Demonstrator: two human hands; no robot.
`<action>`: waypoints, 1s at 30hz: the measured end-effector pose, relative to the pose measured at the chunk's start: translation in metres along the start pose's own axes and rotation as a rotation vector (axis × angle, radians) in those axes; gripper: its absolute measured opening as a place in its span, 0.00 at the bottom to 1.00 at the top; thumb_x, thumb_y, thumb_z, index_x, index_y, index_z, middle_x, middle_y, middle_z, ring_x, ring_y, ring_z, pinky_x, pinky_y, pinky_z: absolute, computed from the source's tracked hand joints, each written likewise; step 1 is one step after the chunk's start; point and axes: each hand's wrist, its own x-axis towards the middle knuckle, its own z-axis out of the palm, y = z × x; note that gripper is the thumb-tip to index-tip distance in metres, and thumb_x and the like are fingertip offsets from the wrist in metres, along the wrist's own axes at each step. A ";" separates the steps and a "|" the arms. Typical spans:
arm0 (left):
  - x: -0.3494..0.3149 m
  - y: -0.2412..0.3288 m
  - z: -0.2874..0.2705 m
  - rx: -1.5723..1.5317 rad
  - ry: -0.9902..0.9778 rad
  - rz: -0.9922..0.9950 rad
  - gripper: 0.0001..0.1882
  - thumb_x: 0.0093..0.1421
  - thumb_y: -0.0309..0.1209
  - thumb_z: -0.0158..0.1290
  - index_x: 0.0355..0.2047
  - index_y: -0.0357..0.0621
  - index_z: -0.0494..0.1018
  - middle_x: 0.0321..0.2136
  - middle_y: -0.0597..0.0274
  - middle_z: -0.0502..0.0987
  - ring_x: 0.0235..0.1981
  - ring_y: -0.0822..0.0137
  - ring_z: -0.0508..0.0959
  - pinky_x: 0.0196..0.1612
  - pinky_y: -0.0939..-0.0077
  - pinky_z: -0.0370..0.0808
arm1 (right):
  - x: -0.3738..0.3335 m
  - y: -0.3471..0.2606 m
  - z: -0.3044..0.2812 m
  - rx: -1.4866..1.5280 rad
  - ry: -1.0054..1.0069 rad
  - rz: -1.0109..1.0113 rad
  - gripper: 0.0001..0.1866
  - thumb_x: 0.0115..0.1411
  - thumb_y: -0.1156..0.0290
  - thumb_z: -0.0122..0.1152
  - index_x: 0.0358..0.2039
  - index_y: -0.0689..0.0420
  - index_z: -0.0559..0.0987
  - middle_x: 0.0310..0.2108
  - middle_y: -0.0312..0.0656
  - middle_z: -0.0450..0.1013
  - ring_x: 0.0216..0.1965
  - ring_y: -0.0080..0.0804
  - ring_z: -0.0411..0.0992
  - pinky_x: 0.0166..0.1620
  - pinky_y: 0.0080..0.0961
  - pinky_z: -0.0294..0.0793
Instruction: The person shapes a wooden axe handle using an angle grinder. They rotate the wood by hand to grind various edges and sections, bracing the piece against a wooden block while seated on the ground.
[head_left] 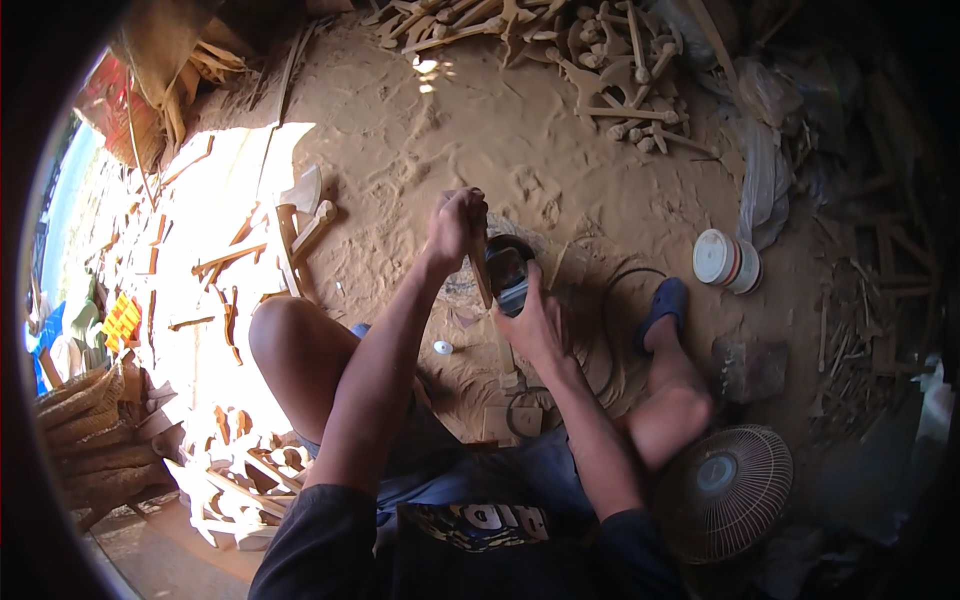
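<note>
My left hand [455, 225] is closed around the top of a narrow wooden piece [481, 268], holding it roughly upright over the sandy floor [400, 130]. My right hand [530, 320] is wrapped around a dark power tool [508, 270], probably a small grinder; hard to tell at this size. The wooden piece sits against the tool's left side, touching it as far as I can see. I'm seated on the floor, left knee [285, 335] up, right foot in a blue sandal [665, 305]. White tub [725, 262] beyond the sandal. Fan [725, 490] by my right leg. Carved wooden blanks [600, 60] piled far ahead, wood scraps [235, 260] to my left.
</note>
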 end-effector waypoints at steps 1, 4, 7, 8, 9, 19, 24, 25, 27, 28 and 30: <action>0.000 -0.001 -0.001 0.000 0.002 0.001 0.18 0.65 0.33 0.45 0.16 0.50 0.60 0.14 0.68 0.60 0.16 0.70 0.60 0.23 0.69 0.57 | 0.001 -0.001 0.000 0.009 -0.006 0.007 0.48 0.56 0.59 0.73 0.71 0.56 0.58 0.34 0.66 0.80 0.37 0.70 0.80 0.41 0.59 0.79; -0.001 -0.001 0.000 0.011 0.011 0.029 0.18 0.65 0.34 0.45 0.16 0.50 0.60 0.13 0.68 0.60 0.16 0.71 0.60 0.23 0.68 0.57 | 0.003 -0.004 -0.001 -0.002 -0.010 0.008 0.48 0.56 0.60 0.73 0.71 0.57 0.58 0.34 0.66 0.80 0.38 0.70 0.80 0.41 0.59 0.78; -0.002 0.001 0.003 0.014 0.033 0.019 0.19 0.65 0.34 0.45 0.16 0.50 0.60 0.13 0.68 0.60 0.16 0.71 0.59 0.23 0.69 0.56 | 0.003 -0.001 0.002 0.039 0.020 -0.015 0.49 0.56 0.61 0.73 0.71 0.59 0.56 0.35 0.67 0.80 0.39 0.70 0.79 0.42 0.59 0.78; -0.001 0.002 0.005 0.013 0.020 0.009 0.18 0.65 0.34 0.44 0.16 0.50 0.60 0.13 0.68 0.60 0.16 0.71 0.59 0.23 0.69 0.56 | 0.003 0.002 0.002 0.036 0.022 -0.011 0.49 0.56 0.61 0.73 0.71 0.59 0.56 0.35 0.67 0.80 0.39 0.70 0.79 0.42 0.59 0.78; -0.003 0.002 0.003 0.015 0.013 -0.001 0.18 0.65 0.33 0.44 0.16 0.50 0.60 0.13 0.68 0.60 0.16 0.71 0.59 0.23 0.69 0.56 | 0.002 -0.001 0.002 0.034 0.012 -0.005 0.49 0.56 0.62 0.73 0.71 0.60 0.56 0.36 0.67 0.80 0.40 0.70 0.79 0.42 0.59 0.78; 0.003 0.002 -0.002 0.007 0.045 -0.025 0.19 0.67 0.34 0.45 0.17 0.51 0.60 0.15 0.70 0.60 0.17 0.71 0.60 0.24 0.69 0.58 | -0.032 -0.009 -0.018 -0.112 -0.166 0.084 0.48 0.57 0.60 0.72 0.73 0.58 0.56 0.36 0.71 0.78 0.40 0.72 0.78 0.44 0.61 0.77; 0.002 0.007 -0.002 -0.047 0.094 -0.054 0.16 0.66 0.29 0.43 0.19 0.54 0.57 0.17 0.72 0.55 0.20 0.71 0.57 0.28 0.70 0.59 | -0.031 -0.015 -0.026 -0.019 -0.156 0.171 0.49 0.57 0.61 0.72 0.73 0.56 0.56 0.36 0.71 0.79 0.40 0.73 0.78 0.44 0.62 0.77; 0.001 0.007 -0.002 -0.043 0.089 -0.054 0.16 0.66 0.29 0.43 0.19 0.54 0.57 0.17 0.72 0.55 0.20 0.71 0.57 0.28 0.70 0.59 | -0.026 -0.017 -0.027 0.034 -0.158 0.201 0.49 0.56 0.61 0.72 0.73 0.56 0.56 0.36 0.70 0.79 0.41 0.72 0.78 0.44 0.62 0.77; 0.001 0.004 -0.003 -0.033 0.065 -0.030 0.16 0.67 0.29 0.41 0.19 0.55 0.56 0.17 0.73 0.53 0.20 0.71 0.56 0.28 0.70 0.59 | -0.018 -0.010 -0.022 0.043 -0.087 0.125 0.49 0.57 0.61 0.72 0.73 0.56 0.56 0.37 0.69 0.79 0.40 0.70 0.79 0.43 0.61 0.78; 0.003 0.003 -0.006 -0.027 0.060 -0.029 0.16 0.67 0.29 0.41 0.19 0.55 0.56 0.17 0.73 0.53 0.20 0.71 0.56 0.28 0.70 0.59 | -0.014 -0.007 -0.019 0.047 -0.019 0.046 0.49 0.57 0.60 0.73 0.73 0.57 0.56 0.38 0.69 0.79 0.40 0.68 0.80 0.41 0.59 0.79; 0.007 0.002 -0.008 -0.099 0.082 -0.013 0.18 0.67 0.33 0.46 0.18 0.52 0.61 0.15 0.70 0.60 0.18 0.70 0.61 0.26 0.69 0.61 | -0.007 -0.002 -0.013 0.060 -0.030 0.052 0.49 0.57 0.61 0.73 0.73 0.56 0.56 0.39 0.69 0.79 0.40 0.68 0.80 0.41 0.58 0.79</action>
